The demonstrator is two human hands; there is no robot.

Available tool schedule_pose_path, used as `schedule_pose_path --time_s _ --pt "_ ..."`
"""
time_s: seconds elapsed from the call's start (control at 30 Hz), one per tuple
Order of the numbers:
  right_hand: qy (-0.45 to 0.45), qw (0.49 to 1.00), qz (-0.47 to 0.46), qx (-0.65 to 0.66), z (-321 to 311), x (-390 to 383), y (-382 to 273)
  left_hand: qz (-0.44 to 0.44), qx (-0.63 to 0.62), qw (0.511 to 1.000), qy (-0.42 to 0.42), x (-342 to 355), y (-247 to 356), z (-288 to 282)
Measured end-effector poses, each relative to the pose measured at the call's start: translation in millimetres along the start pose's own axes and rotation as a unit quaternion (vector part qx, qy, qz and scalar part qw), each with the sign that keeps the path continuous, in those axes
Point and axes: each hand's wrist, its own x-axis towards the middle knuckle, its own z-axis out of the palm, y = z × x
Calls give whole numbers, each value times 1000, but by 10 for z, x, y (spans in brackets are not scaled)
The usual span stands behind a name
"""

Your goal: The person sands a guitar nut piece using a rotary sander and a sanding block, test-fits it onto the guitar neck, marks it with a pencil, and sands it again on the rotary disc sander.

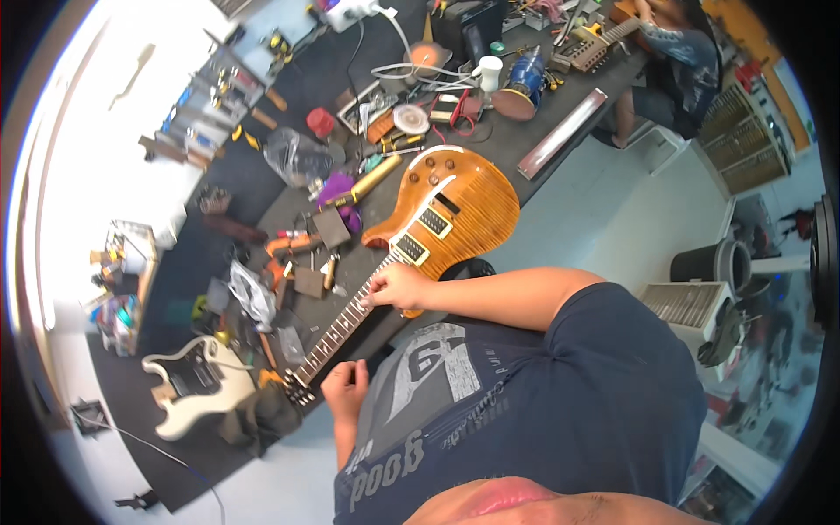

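An amber flame-top electric guitar (486, 210) lies face up on the dark workbench, its neck running toward the lower left. My right hand (398, 287) is over the upper part of the fretboard (337, 331), fingertips pinched together at the frets; whatever is between them is too small to make out. Beside the headstock (300, 389), on my side of the neck, my left hand (346, 390) is loosely curled with a gap between its fingers, and nothing shows in it. A dark cloth (261, 418) lies by the headstock.
A cream guitar body (206, 385) lies at the bench's left end. Tools, a purple cloth (339, 194) and plastic bags (252, 293) crowd the far side. A long metal bar (563, 133) lies along the near edge. Another person (678, 61) sits at the far right with a guitar.
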Motion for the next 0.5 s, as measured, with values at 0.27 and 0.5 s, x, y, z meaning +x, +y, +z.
schedule_pose_path --time_s 0.27,0.5 --pt "27 994 5 105 -966 110 385 21 12 999 -29 1237 394 558" --pt "6 994 52 92 -1930 -208 283 79 -53 993 -66 1918 1107 1256"
